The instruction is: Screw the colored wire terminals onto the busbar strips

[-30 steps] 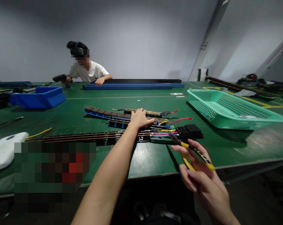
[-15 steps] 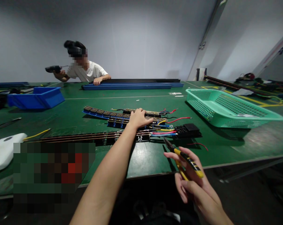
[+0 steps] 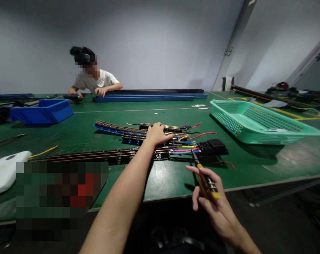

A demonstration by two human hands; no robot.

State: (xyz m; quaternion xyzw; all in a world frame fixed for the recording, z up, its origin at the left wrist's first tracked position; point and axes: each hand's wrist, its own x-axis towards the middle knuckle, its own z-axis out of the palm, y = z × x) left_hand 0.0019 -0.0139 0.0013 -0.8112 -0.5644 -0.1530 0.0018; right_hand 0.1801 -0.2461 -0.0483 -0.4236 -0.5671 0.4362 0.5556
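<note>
My left hand (image 3: pixel 157 134) lies with spread fingers on the blue strips with metal rods (image 3: pixel 134 135) at mid-table. My right hand (image 3: pixel 211 192) holds yellow-and-black pliers (image 3: pixel 207 181), their tip pointing up near the red and blue wires (image 3: pixel 185 151). Those wires run into a black connector block (image 3: pixel 213 146) at the right end of a long black strip with copper-coloured rods (image 3: pixel 96 156). Whether the tip touches the wires, I cannot tell. Loose red wires stick out to the right of the strips.
A green basket (image 3: pixel 257 121) stands at the right, a blue bin (image 3: pixel 42 112) at the left, a white object (image 3: pixel 6 173) at the near left. Across the table, a person (image 3: pixel 101 79) is beside long blue and black bars (image 3: pixel 151 97).
My right hand has turned the pliers more upright and moved slightly left, their tip now nearer the wires. The person opposite has lowered the power tool to the table. My left hand stays put.
</note>
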